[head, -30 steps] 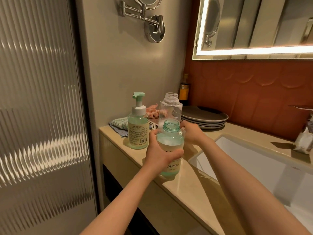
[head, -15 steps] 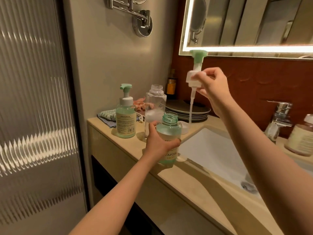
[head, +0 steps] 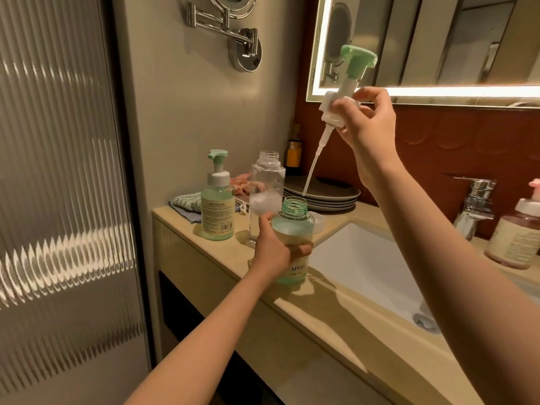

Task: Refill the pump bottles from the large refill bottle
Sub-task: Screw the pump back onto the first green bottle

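Currently left hand (head: 273, 248) grips the open green bottle (head: 293, 239) on the counter edge left of the sink (head: 362, 258); right hand (head: 366, 121) pinches the pump head (head: 342, 100) above it. Likely next: square the tilted dip tube (head: 314, 162) over the neck, lower straight, then screw down.

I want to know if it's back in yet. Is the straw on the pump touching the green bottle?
Apart. In the head view the pump's tube ends just above the open green bottle, with plates visible between the tip and the rim.
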